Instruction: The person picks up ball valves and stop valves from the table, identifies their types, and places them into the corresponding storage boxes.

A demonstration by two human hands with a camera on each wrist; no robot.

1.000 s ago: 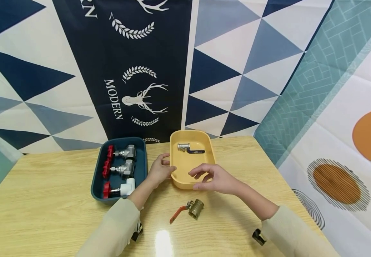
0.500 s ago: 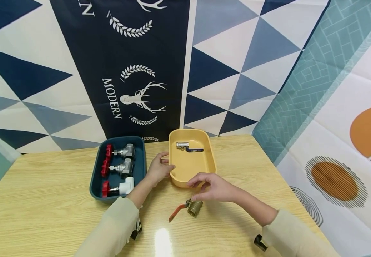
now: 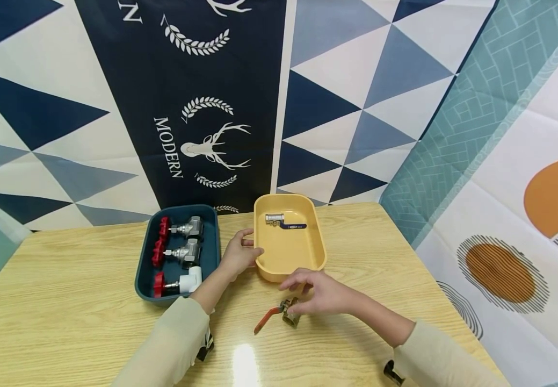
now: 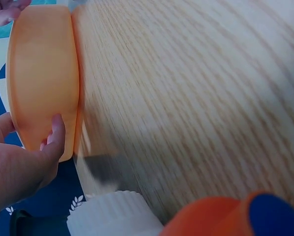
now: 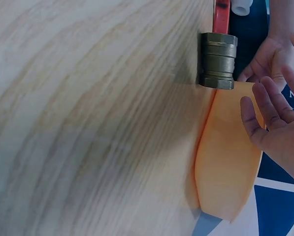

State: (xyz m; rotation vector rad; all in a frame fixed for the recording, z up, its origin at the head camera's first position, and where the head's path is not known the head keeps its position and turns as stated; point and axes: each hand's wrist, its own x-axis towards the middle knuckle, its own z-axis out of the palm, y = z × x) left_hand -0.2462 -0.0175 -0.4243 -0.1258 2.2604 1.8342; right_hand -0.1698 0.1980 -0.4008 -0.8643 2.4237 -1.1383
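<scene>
Head view: two trays were set side by side on the wooden table (image 3: 90,333), with one valve left outside both.
Brass valve (image 3: 290,319): placed on the table, in front of the near wall of the yellow tray (image 3: 285,257); its red lever (image 3: 267,320) was angled leftward and toward the person.
Right hand (image 3: 324,294): held over the brass valve; thumb and fingers were bent and spread apart, with nothing held between them; contact was not shown.
Left hand (image 3: 237,259): clamped on the left wall of the yellow tray, the thumb laid over the rim and the fingers set against the outside.
Yellow tray contents: one blue-levered valve (image 3: 283,222) was kept near the far end.
Dark blue tray (image 3: 212,277) contents: two metal valves and one white elbow valve (image 3: 190,280), all red-handled, were lined up.
Step in hand: judged to be the reach for the brass valve, with the yellow tray steadied.
Next move: a lower right hand, and thumb and fingers closed around the valve body, were judged to be called for.
Caution: a turn or slip by the lever was thought possible.
</scene>
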